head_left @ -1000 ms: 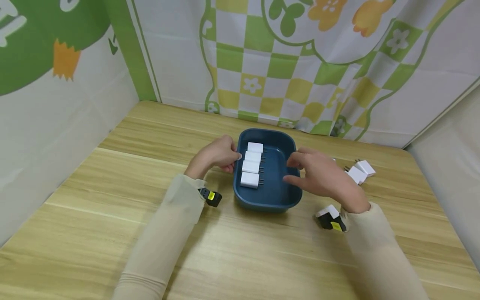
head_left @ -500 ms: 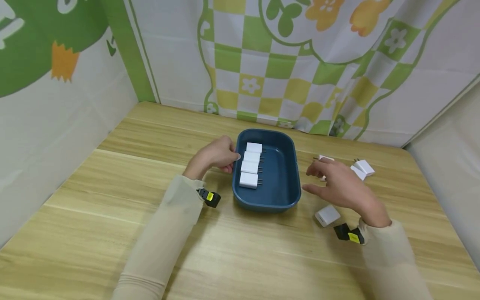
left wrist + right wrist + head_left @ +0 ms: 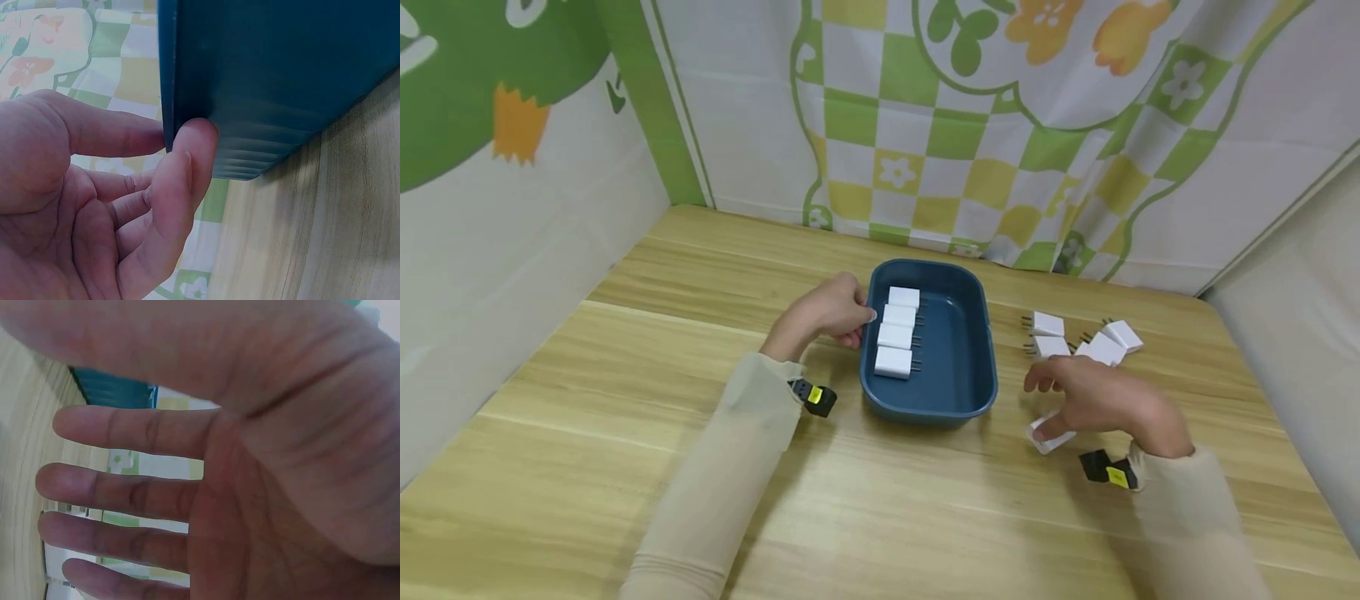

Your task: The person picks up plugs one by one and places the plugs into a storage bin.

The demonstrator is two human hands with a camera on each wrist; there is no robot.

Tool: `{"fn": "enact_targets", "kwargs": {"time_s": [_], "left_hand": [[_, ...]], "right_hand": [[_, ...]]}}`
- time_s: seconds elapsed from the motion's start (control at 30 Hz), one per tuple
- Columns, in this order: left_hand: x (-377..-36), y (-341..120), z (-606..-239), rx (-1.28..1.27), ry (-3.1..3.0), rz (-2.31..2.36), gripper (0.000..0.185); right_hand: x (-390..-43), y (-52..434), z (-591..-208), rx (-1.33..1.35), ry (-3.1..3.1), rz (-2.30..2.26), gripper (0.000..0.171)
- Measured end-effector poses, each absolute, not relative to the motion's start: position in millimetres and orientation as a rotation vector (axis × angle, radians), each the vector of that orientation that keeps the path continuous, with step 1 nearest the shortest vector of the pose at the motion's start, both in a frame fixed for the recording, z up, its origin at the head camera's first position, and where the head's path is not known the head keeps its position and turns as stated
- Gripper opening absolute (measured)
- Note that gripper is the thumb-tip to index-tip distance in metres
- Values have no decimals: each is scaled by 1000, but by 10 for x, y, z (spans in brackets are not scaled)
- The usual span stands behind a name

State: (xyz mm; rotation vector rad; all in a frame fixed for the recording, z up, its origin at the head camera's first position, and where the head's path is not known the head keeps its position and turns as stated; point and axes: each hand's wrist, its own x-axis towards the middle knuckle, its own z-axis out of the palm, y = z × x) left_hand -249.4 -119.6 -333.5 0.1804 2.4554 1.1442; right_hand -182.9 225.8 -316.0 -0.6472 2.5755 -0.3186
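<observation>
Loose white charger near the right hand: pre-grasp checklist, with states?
1. Right hand open, fingers straight: ok.
2. Small white plastic charger block under its fingertips, on the wooden table: ok.
3. Contact with the block: cannot tell.
4. Left hand pinching the rim of the dark blue plastic tray: ok.
5. Tray's right half free beside the row of four white chargers: ok.

A staged tabletop booth: cartoon-printed cloth walls (image 3: 1000, 125) enclose a wooden table (image 3: 625, 467) on three sides.

left hand (image 3: 827, 312): fingers curled, pinching | right hand (image 3: 1097, 404): fingers extended, palm down
</observation>
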Motion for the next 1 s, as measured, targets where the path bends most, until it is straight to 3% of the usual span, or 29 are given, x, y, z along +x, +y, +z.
{"fn": "enact_targets", "kwargs": {"time_s": [0.6,1.0], "left_hand": [[-2492,-1204,-3341,171,2450,1159,23],[-2483,-1194,-3337,172,2460,1154,24]], "right_hand": [[-1877,2297,-3320,-615,2516,-289,66],[-1867,2265,-3361,-644,2540,-208,59]]}}
